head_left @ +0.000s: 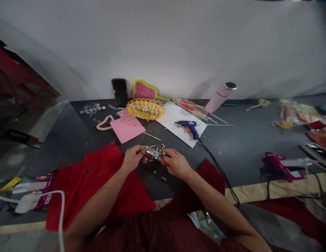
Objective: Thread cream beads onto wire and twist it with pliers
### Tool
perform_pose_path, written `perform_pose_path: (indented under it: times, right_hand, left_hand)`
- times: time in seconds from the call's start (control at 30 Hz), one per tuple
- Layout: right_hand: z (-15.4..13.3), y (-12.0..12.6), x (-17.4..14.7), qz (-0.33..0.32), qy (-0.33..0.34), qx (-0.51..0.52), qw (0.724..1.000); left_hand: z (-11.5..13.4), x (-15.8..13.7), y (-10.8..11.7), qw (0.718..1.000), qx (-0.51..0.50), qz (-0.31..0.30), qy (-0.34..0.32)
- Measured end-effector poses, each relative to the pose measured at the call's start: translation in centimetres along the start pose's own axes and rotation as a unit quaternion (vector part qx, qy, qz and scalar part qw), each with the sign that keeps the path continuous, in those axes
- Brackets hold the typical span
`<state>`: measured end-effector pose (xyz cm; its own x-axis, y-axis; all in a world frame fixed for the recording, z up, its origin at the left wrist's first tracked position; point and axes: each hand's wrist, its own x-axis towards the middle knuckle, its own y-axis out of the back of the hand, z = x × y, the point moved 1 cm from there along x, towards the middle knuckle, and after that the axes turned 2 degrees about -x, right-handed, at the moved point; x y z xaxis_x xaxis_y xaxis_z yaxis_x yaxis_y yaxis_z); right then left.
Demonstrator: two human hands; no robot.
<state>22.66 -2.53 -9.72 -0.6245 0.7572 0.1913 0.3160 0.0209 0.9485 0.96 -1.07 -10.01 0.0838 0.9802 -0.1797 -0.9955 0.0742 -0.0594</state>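
Red-handled pruning shears (150, 151) are gripped in my right hand (178, 163), their metal blades pointing left. Close to the blade tip, my left hand (131, 157) is pinched closed; what its fingers hold is too small to make out. Small pale cut pieces (162, 147) lie scattered on the dark table around and under the shears. Just beyond my hands a thin wooden stick (149, 134) rests partly on pink paper (124, 130). A yellow woven basket (131, 112) farther back holds several small pale pieces.
A blue glue gun (189, 126) lies on a white board (170, 120), its cable running toward the front edge. Behind stand a phone (120, 91) and a pink flask (219, 98). Red cloth (100, 175) covers the left front; purple power strips (280, 166) sit at the sides.
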Motion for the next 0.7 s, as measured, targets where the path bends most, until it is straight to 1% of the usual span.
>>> perform_pose_path:
  times: [0.13, 0.23, 0.5, 0.6, 0.7]
  right_hand:
    - [-0.07, -0.03, 0.10, 0.015, -0.007, -0.001, 1.000]
    - [-0.02, 0.04, 0.21, 0.008, -0.007, -0.010, 1.000]
    - [0.15, 0.69, 0.27, -0.019, 0.015, -0.027, 0.999]
    - [0.26, 0.45, 0.23, -0.013, 0.016, -0.022, 1.000]
    - [0.34, 0.06, 0.17, 0.002, 0.021, -0.010, 1.000]
  left_hand:
    - [0.41, 0.05, -0.32, 1.000, -0.006, 0.012, -0.014]
    - [0.70, 0.01, -0.24, 1.000, 0.002, 0.016, -0.011]
    - [0.63, -0.03, 0.56, 0.999, 0.017, -0.037, 0.014]
    - [0.45, 0.03, 0.64, 0.999, 0.011, -0.048, 0.017]
    - [0.18, 0.00, 0.59, 0.999, 0.004, -0.042, 0.012]
